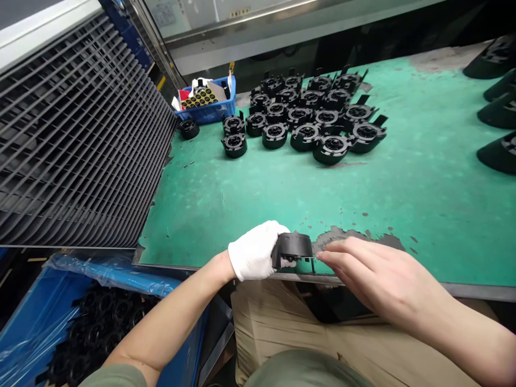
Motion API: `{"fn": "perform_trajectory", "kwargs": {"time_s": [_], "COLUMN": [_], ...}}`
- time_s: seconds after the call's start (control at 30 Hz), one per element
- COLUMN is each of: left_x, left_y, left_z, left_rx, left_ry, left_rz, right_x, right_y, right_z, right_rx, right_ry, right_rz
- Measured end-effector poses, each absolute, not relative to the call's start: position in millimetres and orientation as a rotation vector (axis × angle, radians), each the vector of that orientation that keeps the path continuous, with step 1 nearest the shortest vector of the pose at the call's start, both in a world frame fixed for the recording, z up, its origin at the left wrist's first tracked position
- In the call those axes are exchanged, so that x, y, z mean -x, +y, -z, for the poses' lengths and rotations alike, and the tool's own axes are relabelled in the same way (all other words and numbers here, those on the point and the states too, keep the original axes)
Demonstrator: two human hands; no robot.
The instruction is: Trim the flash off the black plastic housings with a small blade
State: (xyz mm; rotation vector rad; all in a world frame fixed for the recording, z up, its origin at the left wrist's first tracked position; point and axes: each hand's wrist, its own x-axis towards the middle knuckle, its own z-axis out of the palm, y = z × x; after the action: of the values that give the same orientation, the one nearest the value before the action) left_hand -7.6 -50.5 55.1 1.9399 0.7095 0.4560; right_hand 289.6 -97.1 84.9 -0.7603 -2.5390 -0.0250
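My left hand (258, 251), in a white glove, is closed around a round black plastic housing (296, 245). The housing is held on its side near the front edge of the green work mat, with thin prongs pointing down. My bare right hand (373, 271) is just to the right of it, with fingertips pinched together at the housing's edge. A thin pale sliver shows at those fingertips, too small to name. Beyond the hands, several similar black round housings (274, 134) stand in rows on the mat, some with upright tabs.
A blue basket (209, 112) with a sheet of round stickers (200, 99) stands at the back left. On the left rises a grey slatted rack (76, 134). Below it, a blue bin (28, 322) holds more black parts (100, 322). Dark cone-shaped parts (500, 110) stand at far right.
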Motion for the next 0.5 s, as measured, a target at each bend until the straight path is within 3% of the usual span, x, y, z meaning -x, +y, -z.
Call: {"fn": "perform_trajectory", "kwargs": {"time_s": [0.27, 0.5], "left_x": [6.5, 7.5], "left_y": [-49.1, -48.7], "left_z": [-53.7, -52.7], "left_rx": [-2.018, -1.985], "left_ry": [0.707, 0.713], "left_rz": [-0.437, -0.409], "right_x": [-277.6, -284.3], "right_y": [-81.9, -78.9], "right_z": [-101.2, -99.4], "right_rx": [0.749, 0.905], "right_ry": [-2.524, -2.402], "right_rz": [0.302, 0.109]}}
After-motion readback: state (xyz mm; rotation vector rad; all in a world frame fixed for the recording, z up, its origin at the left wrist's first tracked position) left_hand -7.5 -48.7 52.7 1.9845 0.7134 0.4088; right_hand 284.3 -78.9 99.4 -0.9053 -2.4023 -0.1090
